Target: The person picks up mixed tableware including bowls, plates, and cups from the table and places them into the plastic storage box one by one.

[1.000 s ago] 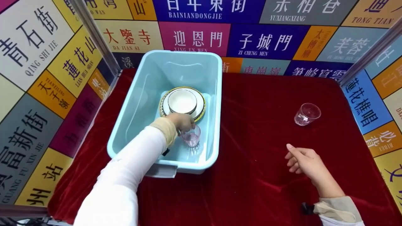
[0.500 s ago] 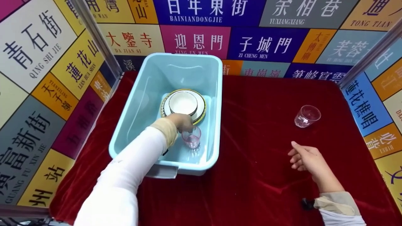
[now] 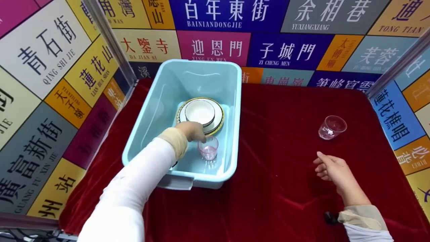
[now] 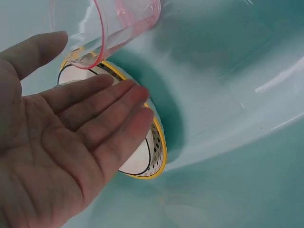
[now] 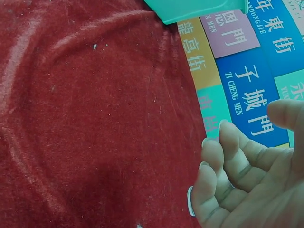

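In the head view my left hand (image 3: 192, 131) is inside a light blue plastic bin (image 3: 238, 134), just above a clear cup with a pink rim (image 3: 208, 151) on the bin floor. The left wrist view shows its fingers straight and the thumb spread, close to the cup (image 4: 130, 23) but not gripping it. Beneath that hand a white bowl (image 3: 200, 111) sits on a plate with a yellow patterned rim (image 3: 222, 122). My right hand (image 3: 332, 169) hovers over the red cloth, fingers loosely curled around nothing. Beyond it stands a clear cup (image 3: 332, 128).
Dark red velvet cloth (image 3: 278, 161) covers the table, with the bin on its left half. Printed sign panels (image 3: 215, 47) wall off the back and both sides. A grey handle (image 3: 176, 182) sticks out at the bin's front.
My left hand has drawn slightly up and away from the pink-rimmed cup, which stays in the bin. The whole head view has shifted a little. My right hand has barely moved.
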`<state>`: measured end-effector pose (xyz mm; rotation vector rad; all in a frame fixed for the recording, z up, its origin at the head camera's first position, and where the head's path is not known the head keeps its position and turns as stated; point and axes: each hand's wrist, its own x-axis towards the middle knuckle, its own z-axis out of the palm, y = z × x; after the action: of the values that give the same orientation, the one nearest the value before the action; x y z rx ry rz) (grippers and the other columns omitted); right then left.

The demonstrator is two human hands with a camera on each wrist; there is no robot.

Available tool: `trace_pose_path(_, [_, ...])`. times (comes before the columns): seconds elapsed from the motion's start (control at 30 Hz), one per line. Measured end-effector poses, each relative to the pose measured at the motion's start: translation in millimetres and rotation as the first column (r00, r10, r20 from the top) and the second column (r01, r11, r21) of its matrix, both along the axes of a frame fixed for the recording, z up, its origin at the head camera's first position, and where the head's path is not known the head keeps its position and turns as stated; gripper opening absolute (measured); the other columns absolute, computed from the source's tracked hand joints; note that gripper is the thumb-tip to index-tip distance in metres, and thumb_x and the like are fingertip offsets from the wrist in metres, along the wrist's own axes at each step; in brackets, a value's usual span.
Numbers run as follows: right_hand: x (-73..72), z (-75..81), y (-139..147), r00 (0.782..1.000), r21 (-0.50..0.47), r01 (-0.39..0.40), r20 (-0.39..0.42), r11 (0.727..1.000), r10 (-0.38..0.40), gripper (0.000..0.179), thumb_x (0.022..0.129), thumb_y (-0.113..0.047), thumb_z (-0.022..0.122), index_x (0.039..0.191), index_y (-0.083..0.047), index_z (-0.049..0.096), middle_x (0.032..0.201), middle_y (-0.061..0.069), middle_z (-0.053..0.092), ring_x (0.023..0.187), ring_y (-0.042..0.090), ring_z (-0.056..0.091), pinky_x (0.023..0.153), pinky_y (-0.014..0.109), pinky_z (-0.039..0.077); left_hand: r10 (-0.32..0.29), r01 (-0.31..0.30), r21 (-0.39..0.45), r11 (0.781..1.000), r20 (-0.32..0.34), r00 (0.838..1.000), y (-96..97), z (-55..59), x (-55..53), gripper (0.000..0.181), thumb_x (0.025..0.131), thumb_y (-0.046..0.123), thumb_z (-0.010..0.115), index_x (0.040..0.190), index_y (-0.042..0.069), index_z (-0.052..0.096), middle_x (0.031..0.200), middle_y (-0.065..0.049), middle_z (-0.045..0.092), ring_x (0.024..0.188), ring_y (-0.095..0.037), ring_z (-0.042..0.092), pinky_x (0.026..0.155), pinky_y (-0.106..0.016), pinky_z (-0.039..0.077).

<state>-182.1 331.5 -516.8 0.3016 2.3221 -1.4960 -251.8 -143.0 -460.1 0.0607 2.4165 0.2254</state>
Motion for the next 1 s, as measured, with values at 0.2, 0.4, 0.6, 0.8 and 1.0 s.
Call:
trace_pose_path(0.2, [-2.1,1.0,2,1.000,0.041,-0.007,-0.025,0.999,0.008,0.043,0.104,-0.052,0.046,0.100,-0.016,0.069,0.077,-0.008,0.064,0.073,0.009,0.062,0.067,0.026,0.057,0.019,-0.015,-0.039,0.999,0.097,0.995,3.5,7.0,4.8,0.054,0.091,0.042,0.067,0.132,0.007,0.064,0.132,-0.018,0.066,0.116,-0.031,0.062,0.104,-0.044,0.052])
trace_pose_path(0.4, [-6.0,0.5,6,0.999,0.045,0.002,-0.036,0.999,0.000,0.046,0.104,-0.053,0.046,0.105,-0.013,0.068,0.080,-0.009,0.064,0.075,0.009,0.062,0.067,0.026,0.057,0.044,-0.035,-0.068,0.997,0.142,0.989,5.0,15.0,6.7,0.064,0.089,0.047,0.069,0.137,0.005,0.061,0.133,-0.020,0.065,0.124,-0.034,0.062,0.109,-0.043,0.050])
trace_pose_path(0.6, [-13.3,-2.3,9,1.000,0.013,0.019,-0.014,1.000,-0.019,0.040,0.103,-0.054,0.046,0.098,-0.021,0.068,0.080,-0.010,0.065,0.074,0.009,0.063,0.067,0.027,0.058,0.003,0.005,-0.107,0.994,0.075,0.997,-3.0,19.8,16.6,0.056,0.091,0.042,0.067,0.132,0.004,0.064,0.137,-0.017,0.063,0.124,-0.033,0.061,0.107,-0.042,0.051])
trace_pose_path(0.8, [-21.6,-5.8,19,0.999,-0.022,0.043,0.017,0.999,-0.042,0.034,0.103,-0.054,0.045,0.090,-0.031,0.067,0.080,-0.012,0.065,0.075,0.008,0.063,0.068,0.026,0.058,-0.043,0.041,-0.101,0.994,-0.021,0.999,-4.6,28.5,25.6,0.048,0.090,0.039,0.065,0.124,0.005,0.067,0.133,-0.015,0.065,0.121,-0.031,0.060,0.107,-0.045,0.051])
trace_pose_path(1.0, [-26.3,-9.3,27,0.998,-0.021,0.045,0.044,0.999,-0.045,0.033,0.104,-0.054,0.043,0.091,-0.034,0.065,0.082,-0.015,0.065,0.076,0.007,0.063,0.070,0.026,0.058,-0.119,0.111,-0.123,0.986,-0.059,0.991,-1.3,35.9,25.8,0.043,0.089,0.041,0.063,0.116,0.008,0.068,0.130,-0.011,0.066,0.117,-0.028,0.059,0.107,-0.047,0.049])
